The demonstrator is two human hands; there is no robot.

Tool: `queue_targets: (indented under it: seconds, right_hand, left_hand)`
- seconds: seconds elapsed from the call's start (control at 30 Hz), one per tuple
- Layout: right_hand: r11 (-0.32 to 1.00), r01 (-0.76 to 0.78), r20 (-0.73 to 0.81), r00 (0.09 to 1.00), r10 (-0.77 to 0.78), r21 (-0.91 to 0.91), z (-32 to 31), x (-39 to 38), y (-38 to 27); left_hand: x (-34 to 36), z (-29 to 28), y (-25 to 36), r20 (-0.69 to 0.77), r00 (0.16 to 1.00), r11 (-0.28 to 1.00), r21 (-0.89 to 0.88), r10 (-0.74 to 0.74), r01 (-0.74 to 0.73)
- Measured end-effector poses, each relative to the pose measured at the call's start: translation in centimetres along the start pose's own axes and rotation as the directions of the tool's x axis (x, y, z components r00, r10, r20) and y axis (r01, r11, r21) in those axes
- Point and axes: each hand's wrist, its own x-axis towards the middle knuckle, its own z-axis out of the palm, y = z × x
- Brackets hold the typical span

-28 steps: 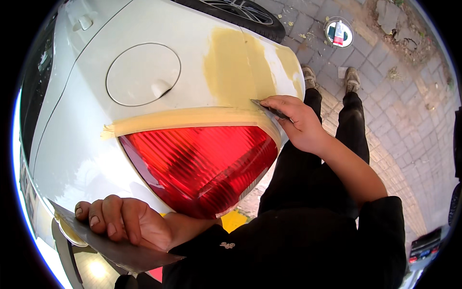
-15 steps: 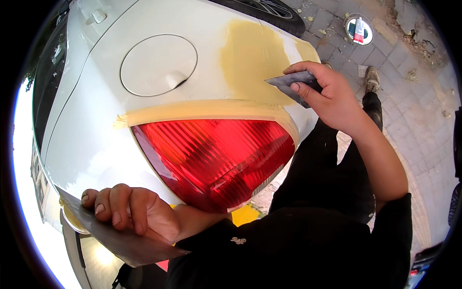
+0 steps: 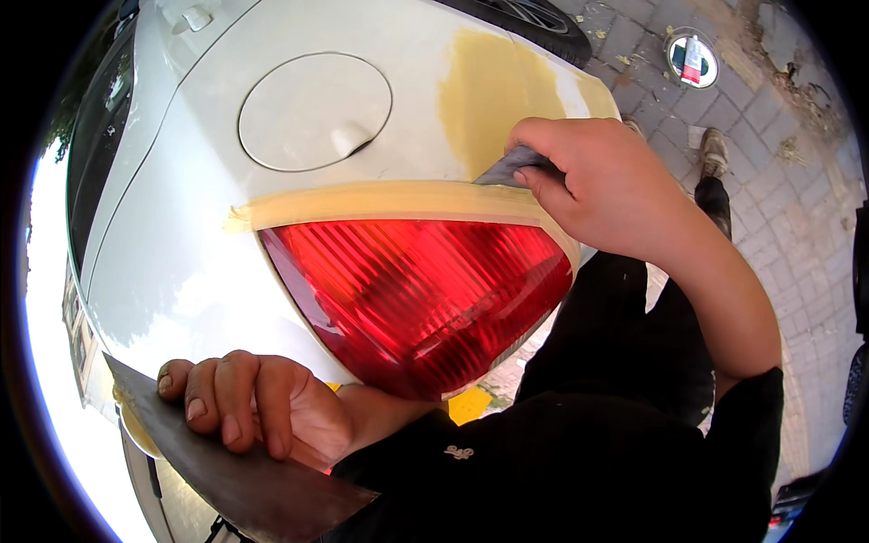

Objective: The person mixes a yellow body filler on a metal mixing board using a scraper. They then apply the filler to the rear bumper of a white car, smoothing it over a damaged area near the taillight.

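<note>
My right hand (image 3: 608, 185) grips a dark, thin spreader (image 3: 510, 169), its fingers closed over the back of the blade. The blade's tip is at the lower edge of a yellowish filler patch (image 3: 493, 86) on the white car panel, beside the upper border of a strip of masking tape (image 3: 380, 202). That tape runs along the top of a red tail light (image 3: 416, 294). Lower left, my left hand (image 3: 262, 398) has its fingers curled over a large dark flat plate (image 3: 258, 493), held tilted and off the car. Part of the spreader is hidden by my right hand.
A round fuel flap (image 3: 312, 109) lies left of the filler. Beyond it is a tyre (image 3: 543, 27). On the grey paving (image 3: 751, 190) at top right, a red-and-white tube (image 3: 693, 59) rests on a round tin (image 3: 677, 70). A shoe (image 3: 714, 152) shows nearby.
My right hand has turned and brought the spreader down and left, from the filler patch to the tape's edge. The left hand with its plate has barely moved; the view has shifted slightly.
</note>
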Motion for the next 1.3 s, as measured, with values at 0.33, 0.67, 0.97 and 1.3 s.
queue_targets:
  seconds: [0.33, 0.67, 0.97, 1.3]
  right_hand:
    - [0.987, 0.075, 0.139, 0.989, -0.056, -0.139, -1.0, -0.2, 0.4]
    - [0.986, 0.107, 0.128, 0.988, -0.090, -0.131, -1.1, -1.0, 1.7]
    - [0.995, 0.056, 0.136, 0.990, -0.045, -0.081, -1.1, -2.0, 2.8]
    - [0.997, 0.028, 0.157, 0.987, -0.015, -0.079, -1.4, -3.1, 3.6]
  left_hand:
    - [0.1, 0.6, -0.1, -0.027, 1.000, 1.000, 0.007, -0.009, 0.009]
    - [0.1, 0.3, -0.3, -0.018, 1.000, 1.000, -0.011, -0.003, 0.003]
    - [0.1, 0.2, -0.2, -0.021, 0.999, 0.999, -0.019, -0.028, 0.027]
    - [0.0, 0.1, 0.0, -0.020, 0.999, 0.999, 0.018, -0.039, 0.039]
